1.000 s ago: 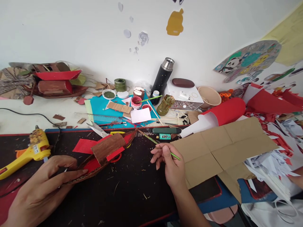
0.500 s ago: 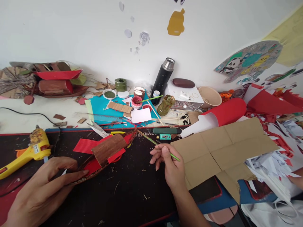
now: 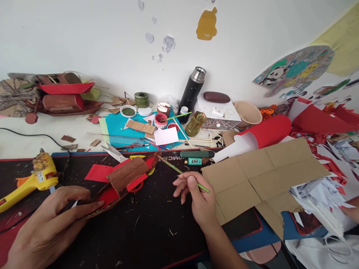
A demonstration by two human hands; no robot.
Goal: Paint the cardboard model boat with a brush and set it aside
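Note:
My left hand [image 3: 56, 216] grips the near end of a small cardboard model boat [image 3: 127, 177], its fingers closed on the red inner floor and the corrugated side. The boat has a curved brown roof and points away to the right. In my right hand [image 3: 198, 194] is a thin green paintbrush [image 3: 175, 168], pinched between thumb and fingers. Its bristle tip is at the far pointed end of the boat and seems to touch it. Red corrugated card [image 3: 98, 172] and scissors [image 3: 114, 153] lie just behind the boat.
A yellow glue gun [image 3: 42, 173] lies at the left, its cord running back. Paint pots [image 3: 160, 121] stand on blue paper near a black flask [image 3: 193, 89]. Brown cardboard [image 3: 263, 168] covers the right side. Finished-looking model boats [image 3: 64, 102] sit at the back left.
The view has shifted slightly. My right hand and the paintbrush have moved a little left, with the tip staying at the boat's far end. My left hand keeps its hold.

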